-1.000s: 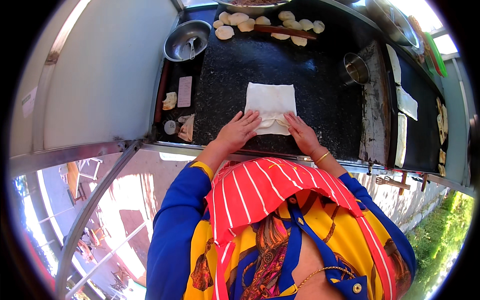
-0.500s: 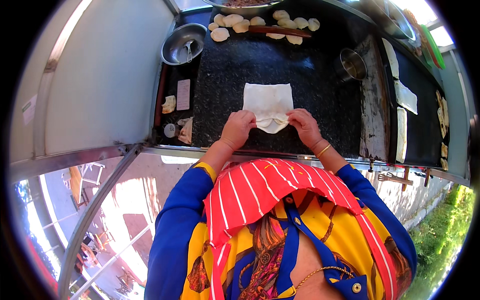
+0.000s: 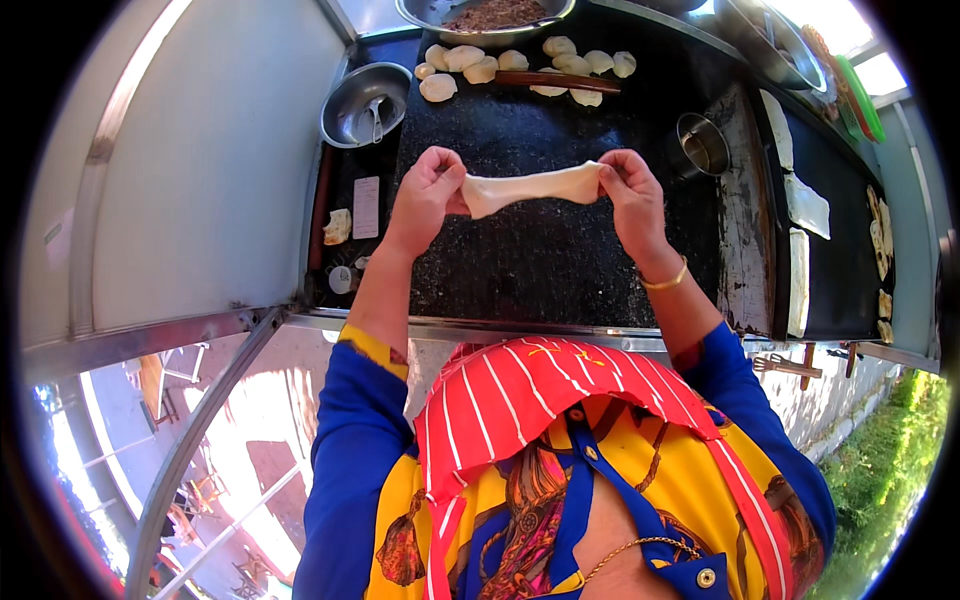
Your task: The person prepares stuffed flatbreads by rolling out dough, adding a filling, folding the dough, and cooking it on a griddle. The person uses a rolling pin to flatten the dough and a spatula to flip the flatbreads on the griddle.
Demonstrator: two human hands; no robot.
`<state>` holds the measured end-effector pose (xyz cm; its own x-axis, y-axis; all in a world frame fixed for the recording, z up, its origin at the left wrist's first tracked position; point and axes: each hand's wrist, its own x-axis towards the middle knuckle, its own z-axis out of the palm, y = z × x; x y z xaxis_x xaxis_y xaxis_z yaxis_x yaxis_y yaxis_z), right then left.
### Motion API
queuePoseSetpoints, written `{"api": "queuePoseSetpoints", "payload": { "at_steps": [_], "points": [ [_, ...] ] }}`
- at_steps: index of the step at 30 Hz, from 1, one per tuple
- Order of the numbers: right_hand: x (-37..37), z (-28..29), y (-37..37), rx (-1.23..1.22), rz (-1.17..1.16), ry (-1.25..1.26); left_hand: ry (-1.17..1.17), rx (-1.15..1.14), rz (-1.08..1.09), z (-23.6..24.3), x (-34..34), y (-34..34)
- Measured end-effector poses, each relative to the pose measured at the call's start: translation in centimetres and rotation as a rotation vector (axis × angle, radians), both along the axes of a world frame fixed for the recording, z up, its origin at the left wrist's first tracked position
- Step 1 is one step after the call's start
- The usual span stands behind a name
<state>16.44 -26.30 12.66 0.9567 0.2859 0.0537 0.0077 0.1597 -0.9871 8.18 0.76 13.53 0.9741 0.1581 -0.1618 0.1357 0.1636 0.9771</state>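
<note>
A narrow, folded strip of white dough (image 3: 530, 188) is stretched sideways between my hands above the dark speckled work slab (image 3: 540, 270). My left hand (image 3: 424, 200) pinches its left end, thumb against fingers, and my right hand (image 3: 634, 205) grips the right end the same way. Beyond my hands, several pale dough rounds (image 3: 438, 88) lie along the back of the slab around a wooden rolling pin (image 3: 513, 78).
A filling bowl (image 3: 495, 15) is at the back; a steel bowl with spoon (image 3: 345, 105) is left. At right are a pot (image 3: 705, 145), a griddle (image 3: 840, 280) with dough pieces (image 3: 800, 280), and stacked pans (image 3: 775, 45). A metal panel (image 3: 200, 170) walls the left.
The dough sheet lay flat under my hands; I took its near edge in my fingers, and it is now lifted forward as a narrow strip between both hands.
</note>
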Motion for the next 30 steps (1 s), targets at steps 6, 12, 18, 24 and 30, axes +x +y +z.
{"api": "queuePoseSetpoints", "payload": {
  "at_steps": [6,12,18,24,30],
  "points": [
    [-2.4,0.9,-1.6,-0.027,0.060,0.220,0.181,-0.046,-0.170,3.8,-1.8,0.1],
    [3.2,-9.8,-0.2,-0.386,-0.143,0.228,0.251,1.016,0.050,-3.6,2.6,-0.2],
    [16.9,-11.7,0.3,-0.994,-0.377,-0.622,-0.001,1.376,-0.138,-8.6,5.1,-5.5],
    [24.5,-12.2,1.4,-1.310,0.048,-0.743,0.023,1.427,-0.517,-11.6,7.5,-8.0],
    [18.6,-6.2,-1.5,-1.217,0.318,-0.784,-0.155,0.912,0.279,-8.4,10.2,-4.0]
  ]
}}
